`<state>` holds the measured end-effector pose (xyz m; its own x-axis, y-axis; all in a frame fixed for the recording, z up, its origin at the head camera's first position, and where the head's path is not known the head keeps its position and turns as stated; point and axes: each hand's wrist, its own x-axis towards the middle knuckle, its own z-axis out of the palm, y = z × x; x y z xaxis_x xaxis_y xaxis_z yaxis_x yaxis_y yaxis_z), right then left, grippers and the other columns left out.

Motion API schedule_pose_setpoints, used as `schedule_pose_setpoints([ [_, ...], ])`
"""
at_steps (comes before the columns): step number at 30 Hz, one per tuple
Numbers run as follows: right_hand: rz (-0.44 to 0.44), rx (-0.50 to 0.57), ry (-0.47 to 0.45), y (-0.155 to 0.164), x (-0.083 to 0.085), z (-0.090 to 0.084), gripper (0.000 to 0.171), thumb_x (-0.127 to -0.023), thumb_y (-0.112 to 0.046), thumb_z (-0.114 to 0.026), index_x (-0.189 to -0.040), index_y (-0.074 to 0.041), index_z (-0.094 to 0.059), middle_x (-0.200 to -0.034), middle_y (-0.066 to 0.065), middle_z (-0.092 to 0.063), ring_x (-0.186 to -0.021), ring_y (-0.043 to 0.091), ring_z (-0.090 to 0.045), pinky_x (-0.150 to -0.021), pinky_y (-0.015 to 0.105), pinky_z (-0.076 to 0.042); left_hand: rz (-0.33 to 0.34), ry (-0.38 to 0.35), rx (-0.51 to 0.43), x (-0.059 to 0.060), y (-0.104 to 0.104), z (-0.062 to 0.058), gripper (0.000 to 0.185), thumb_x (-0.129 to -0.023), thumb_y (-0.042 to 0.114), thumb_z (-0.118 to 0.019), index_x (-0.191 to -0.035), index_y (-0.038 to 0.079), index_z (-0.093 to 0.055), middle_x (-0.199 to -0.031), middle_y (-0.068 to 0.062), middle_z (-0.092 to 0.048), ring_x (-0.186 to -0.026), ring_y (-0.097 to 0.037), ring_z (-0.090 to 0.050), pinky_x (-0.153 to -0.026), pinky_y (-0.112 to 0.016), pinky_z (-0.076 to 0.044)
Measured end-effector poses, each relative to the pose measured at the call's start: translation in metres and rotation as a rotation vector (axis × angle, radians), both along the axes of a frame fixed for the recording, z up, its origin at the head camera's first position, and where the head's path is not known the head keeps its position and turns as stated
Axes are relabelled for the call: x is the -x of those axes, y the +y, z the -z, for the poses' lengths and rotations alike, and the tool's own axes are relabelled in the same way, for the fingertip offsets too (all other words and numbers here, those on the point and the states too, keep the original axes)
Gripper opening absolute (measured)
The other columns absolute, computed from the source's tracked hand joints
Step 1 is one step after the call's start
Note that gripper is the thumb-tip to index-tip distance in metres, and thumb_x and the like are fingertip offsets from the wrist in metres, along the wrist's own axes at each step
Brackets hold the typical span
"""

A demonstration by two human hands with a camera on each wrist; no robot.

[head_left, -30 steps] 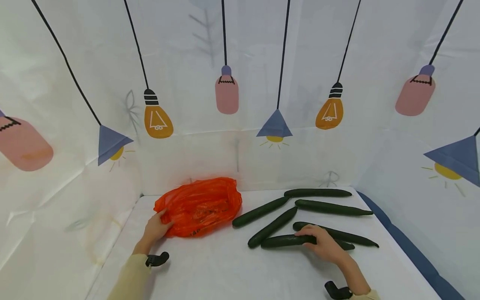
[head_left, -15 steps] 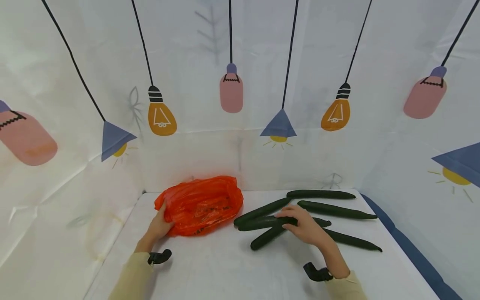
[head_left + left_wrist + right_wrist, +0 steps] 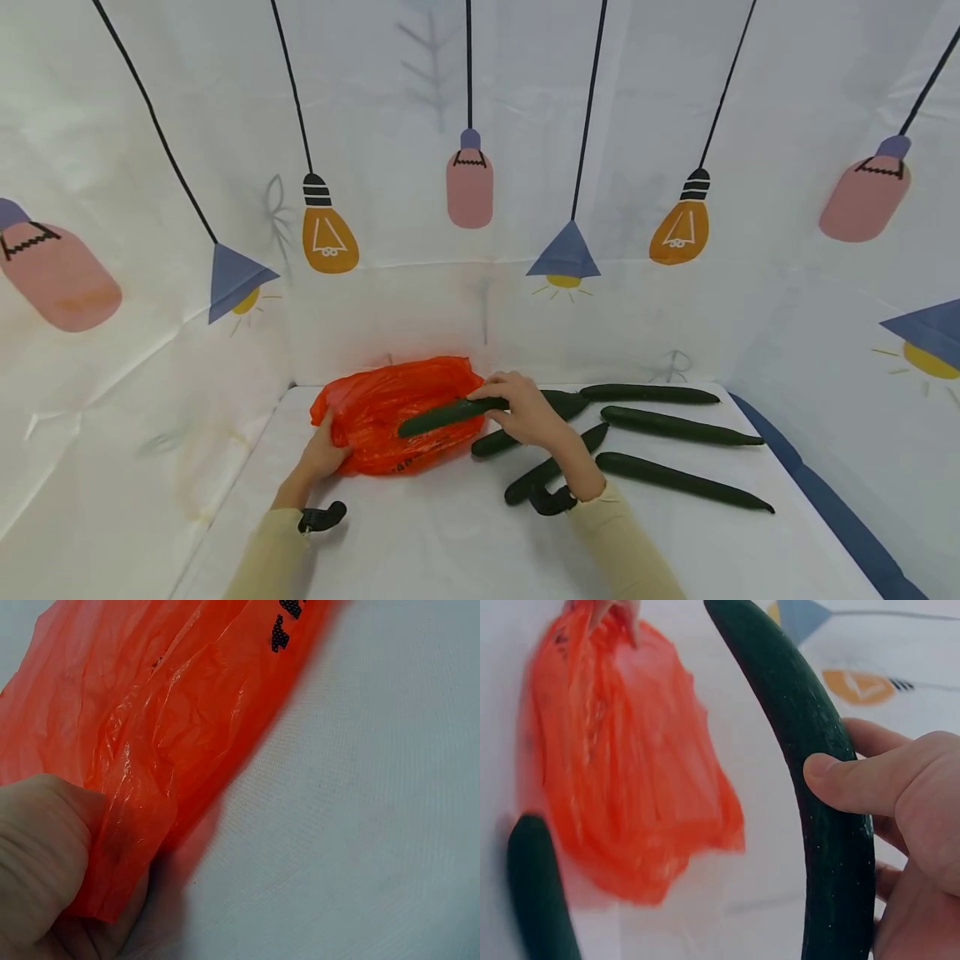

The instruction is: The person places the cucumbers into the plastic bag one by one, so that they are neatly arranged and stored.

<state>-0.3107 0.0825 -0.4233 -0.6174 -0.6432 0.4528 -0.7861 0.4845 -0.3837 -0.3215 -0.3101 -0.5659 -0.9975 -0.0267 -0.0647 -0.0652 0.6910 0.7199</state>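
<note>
An orange plastic bag [image 3: 390, 412] lies crumpled at the back left of the white table [image 3: 450, 542]. My left hand [image 3: 324, 452] pinches the bag's left edge; the left wrist view shows the thumb [image 3: 41, 855] pressed on the orange film [image 3: 150, 727]. My right hand [image 3: 525, 408] grips a dark green cucumber [image 3: 442, 414] and holds it above the bag, its tip pointing left. In the right wrist view the thumb [image 3: 862, 784] curls over that cucumber [image 3: 810, 765], with the bag [image 3: 622, 765] beneath.
Several more cucumbers lie on the table to the right: one at the back [image 3: 648, 393], one behind it to the right [image 3: 678, 425], one nearest me [image 3: 682, 481], and two angled ones [image 3: 551, 471] by my right forearm. White printed curtains wall three sides.
My right hand has lifted a cucumber off the pile and carried it left, from the table's right side to over the bag. The left hand has stayed on the bag.
</note>
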Motion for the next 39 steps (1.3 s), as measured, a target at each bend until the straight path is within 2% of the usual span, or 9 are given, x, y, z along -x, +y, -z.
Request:
schedule_pose_setpoints([
  [6,-0.030,-0.007,0.045,-0.050,0.017,-0.009,0.036,-0.077,-0.007,-0.065,-0.107,-0.027,-0.063,-0.099,-0.014,-0.053,-0.090,0.004,-0.045,-0.078,0.024,-0.039,-0.010,0.013,-0.010,-0.001,0.001,0.000,0.086,-0.081,0.015,-0.058,-0.140,0.004,0.004,-0.139,-0.028,-0.016,-0.122,-0.045,-0.020,-0.096,-0.058,-0.017],
  [13,-0.054,-0.009,0.083,-0.104,0.035,-0.016,0.033,-0.080,-0.011,-0.063,-0.109,-0.027,-0.062,-0.104,-0.014,-0.053,-0.096,0.003,-0.045,-0.085,0.021,-0.037,-0.016,0.123,0.076,-0.001,0.004,0.002,0.076,-0.078,0.011,-0.059,-0.138,-0.004,-0.015,-0.132,-0.030,-0.030,-0.118,-0.044,-0.029,-0.095,-0.056,-0.024],
  [16,-0.097,0.028,0.058,-0.122,0.043,-0.017,0.034,-0.081,-0.010,-0.062,-0.111,-0.025,-0.062,-0.107,-0.011,-0.054,-0.100,0.004,-0.046,-0.086,0.020,-0.037,-0.035,0.137,0.087,0.000,0.005,0.004,0.078,-0.078,0.011,-0.060,-0.138,-0.005,-0.013,-0.132,-0.030,-0.029,-0.118,-0.044,-0.029,-0.096,-0.054,-0.024],
  [21,-0.183,0.077,0.038,-0.145,0.057,-0.013,0.034,-0.080,-0.006,-0.061,-0.111,-0.020,-0.063,-0.106,-0.006,-0.056,-0.099,0.004,-0.048,-0.084,0.019,-0.038,-0.076,0.132,0.080,0.000,0.004,0.009,0.084,-0.077,0.010,-0.059,-0.140,0.002,-0.004,-0.136,-0.027,-0.026,-0.121,-0.042,-0.026,-0.098,-0.051,-0.022],
  [28,-0.186,0.052,0.007,-0.163,0.069,0.006,0.032,-0.081,-0.008,-0.061,-0.109,-0.023,-0.064,-0.105,-0.012,-0.055,-0.099,0.002,-0.045,-0.085,0.018,-0.037,-0.091,0.137,0.071,-0.001,0.008,0.008,0.081,-0.076,0.010,-0.058,-0.140,0.000,-0.010,-0.133,-0.029,-0.030,-0.120,-0.043,-0.028,-0.097,-0.053,-0.023],
  [33,-0.156,0.027,-0.026,-0.173,0.071,0.017,0.033,-0.081,-0.007,-0.060,-0.110,-0.025,-0.063,-0.106,-0.015,-0.054,-0.100,0.001,-0.043,-0.085,0.019,-0.036,-0.101,0.129,0.062,-0.004,0.011,0.009,0.082,-0.075,0.011,-0.059,-0.140,-0.001,-0.010,-0.130,-0.031,-0.032,-0.117,-0.044,-0.032,-0.094,-0.055,-0.026],
  [36,-0.150,0.012,-0.013,-0.181,0.065,0.017,0.034,-0.081,-0.008,-0.060,-0.110,-0.027,-0.063,-0.105,-0.015,-0.054,-0.099,0.002,-0.043,-0.084,0.018,-0.036,-0.100,0.122,0.069,-0.004,0.010,0.010,0.081,-0.075,0.012,-0.059,-0.139,-0.001,-0.011,-0.131,-0.030,-0.032,-0.117,-0.044,-0.031,-0.095,-0.054,-0.025],
  [39,-0.187,0.010,0.002,-0.191,0.055,0.014,0.035,-0.081,-0.009,-0.060,-0.110,-0.028,-0.062,-0.104,-0.016,-0.054,-0.097,0.000,-0.043,-0.081,0.016,-0.037,-0.100,0.122,0.085,-0.003,0.010,0.009,0.079,-0.075,0.013,-0.059,-0.139,-0.003,-0.013,-0.131,-0.031,-0.031,-0.118,-0.044,-0.029,-0.096,-0.054,-0.023],
])
